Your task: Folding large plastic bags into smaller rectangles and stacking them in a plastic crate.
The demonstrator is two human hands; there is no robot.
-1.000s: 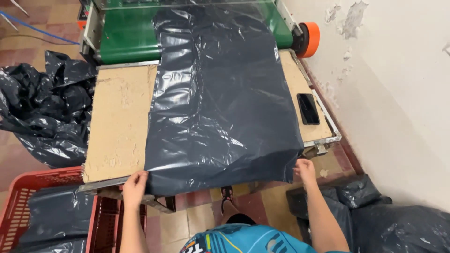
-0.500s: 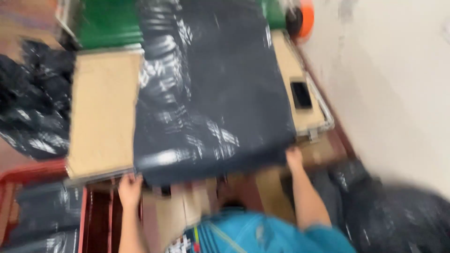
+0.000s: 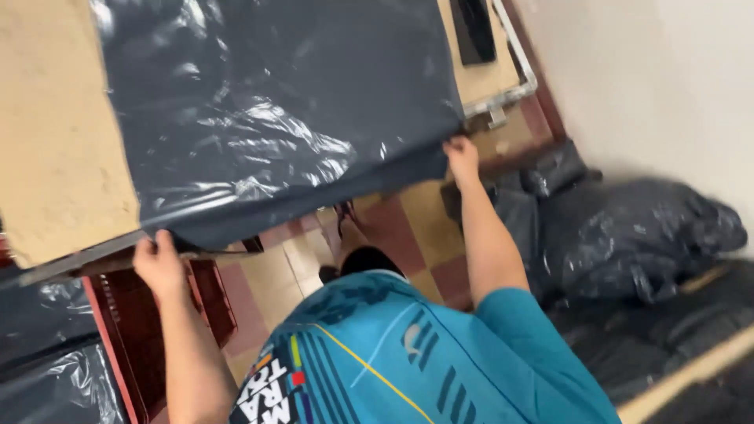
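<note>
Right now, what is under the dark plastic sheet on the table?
Under the dark plastic sheet lies the tan tabletop, visible beside it. The left hand and right hand grip its near edge. Whatever else it covers is hidden.

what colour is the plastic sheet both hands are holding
Dark grey, glossy: the plastic sheet shows best in the head view.

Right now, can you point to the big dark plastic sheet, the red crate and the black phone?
Big dark grey plastic sheet [image 3: 283, 102], head view, its shiny middle.
Red plastic crate [image 3: 106, 314], head view, its near rim.
Flat black phone [image 3: 475, 30], head view, its screen.
</note>
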